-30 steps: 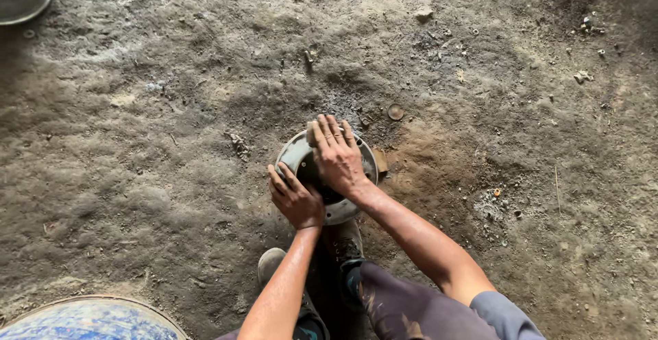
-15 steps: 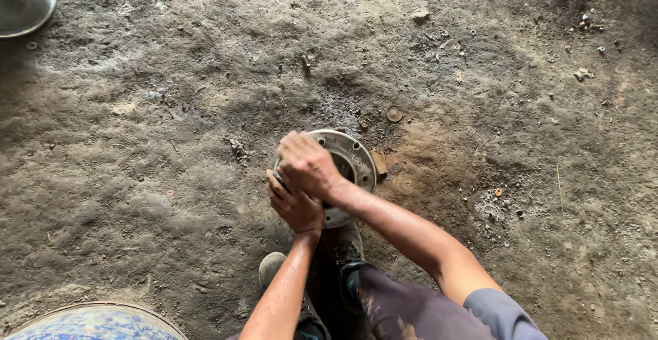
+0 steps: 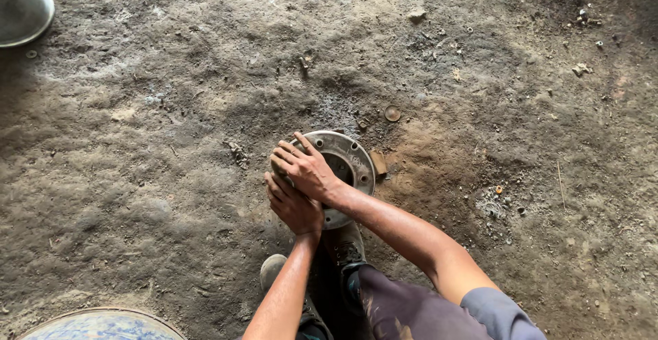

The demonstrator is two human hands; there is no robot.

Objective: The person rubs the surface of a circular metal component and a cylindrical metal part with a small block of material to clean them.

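Landmark: a round grey metal hub flange (image 3: pixel 349 165) with bolt holes around its rim, lying on a bare dirt floor (image 3: pixel 171 141), slightly below the middle of the head view.

Right hand (image 3: pixel 306 170): lies on the left part of the flange, palm down, fingers spread and curled over the rim, gripping it. The forearm runs from the flange toward the lower right, ending in a grey-blue sleeve (image 3: pixel 497 316).

Left hand (image 3: pixel 293 203): sits just below the right hand, touching it, at the lower left edge of the flange. Its fingers are bent and pressed against the rim; whether they wrap fully around it cannot be told, because the right hand covers them.

Shoes: a dark shoe (image 3: pixel 346 247) rests right at the near edge of the flange; a grey shoe toe (image 3: pixel 273 270) shows below and to the left of it, partly behind the left forearm.

Small brown disc (image 3: pixel 392 113): on the dirt above and to the right of the flange, apart from it.

Flat brown scrap (image 3: pixel 378 164): just beside the right edge of the flange.

Grey metal bowl (image 3: pixel 24 7): far up and left of the flange, cut by the corner of the view.

Blue patterned round object (image 3: pixel 103 325): far down and left of the flange, only its top edge visible.
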